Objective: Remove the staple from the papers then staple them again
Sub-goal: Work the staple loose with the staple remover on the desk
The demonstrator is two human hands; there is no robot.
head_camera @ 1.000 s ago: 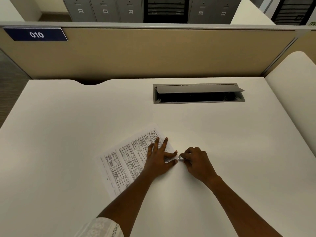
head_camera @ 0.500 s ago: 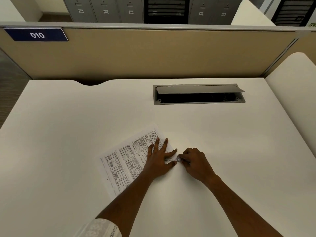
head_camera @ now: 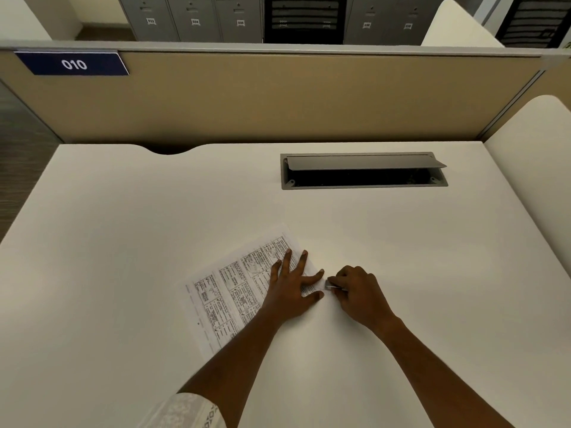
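On the tabletop [head_camera: 123, 242], the left hand [head_camera: 292, 288] lay flat, fingers spread, on the papers [head_camera: 234, 288]; just right of them, the right hand [head_camera: 360, 293] pinched a small metal tool [head_camera: 330, 284].

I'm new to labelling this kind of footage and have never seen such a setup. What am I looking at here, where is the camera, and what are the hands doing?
There is no machine: a person works with two bare hands. The one camera sits on the person's head and looks forward and down, so the arms reach in from the bottom of the picture. The wide lens bends the straight edges.

On the white desk lies a set of printed papers, turned at an angle. The left hand lies flat on them, fingers spread, pinning them down. The right hand pinches a small metal tool at the papers' corner; it is too small to identify. No stapler shows. Farther back, a cable slot in the desk stands open, before a partition with a sign reading 010.
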